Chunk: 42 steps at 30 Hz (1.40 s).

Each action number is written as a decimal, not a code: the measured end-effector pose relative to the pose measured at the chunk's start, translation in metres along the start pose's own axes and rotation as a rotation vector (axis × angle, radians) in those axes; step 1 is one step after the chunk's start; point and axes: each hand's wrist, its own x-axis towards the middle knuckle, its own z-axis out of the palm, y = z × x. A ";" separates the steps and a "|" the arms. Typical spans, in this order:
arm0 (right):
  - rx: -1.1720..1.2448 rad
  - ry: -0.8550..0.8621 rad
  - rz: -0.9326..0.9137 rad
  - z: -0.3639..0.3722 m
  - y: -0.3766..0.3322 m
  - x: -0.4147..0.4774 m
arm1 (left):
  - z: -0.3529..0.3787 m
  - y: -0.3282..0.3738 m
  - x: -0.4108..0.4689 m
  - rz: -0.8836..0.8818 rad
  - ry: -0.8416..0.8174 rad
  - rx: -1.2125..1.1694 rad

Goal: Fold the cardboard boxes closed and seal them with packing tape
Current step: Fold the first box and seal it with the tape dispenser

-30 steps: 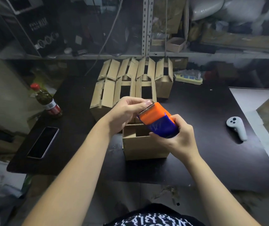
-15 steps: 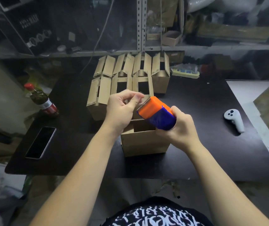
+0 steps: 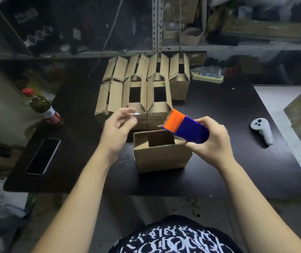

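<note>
Black table point(image 3: 219, 170) fills the view; a cluster of open-flapped cardboard boxes point(image 3: 142, 92) sits at its back; one nearer box point(image 3: 160, 157) stands in front, top open, between the two forearms; right hand point(image 3: 211, 141) grips the orange-and-blue tape dispenser point(image 3: 186, 127) just above that box's far right corner; left hand point(image 3: 116, 126) pinches the end of a clear tape strip point(image 3: 149, 117) stretched across from the dispenser

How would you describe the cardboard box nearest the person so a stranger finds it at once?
Start at the black table. A cluster of open boxes stands at its far middle; nearer the person, one cardboard box sits in front of them. Unlike them, it shows no tall upright flaps and lies right under the orange-and-blue tape dispenser held in the right hand.
</note>
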 end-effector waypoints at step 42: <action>-0.071 -0.324 0.021 0.022 0.005 0.039 | 0.032 -0.098 -0.018 -0.085 0.175 0.249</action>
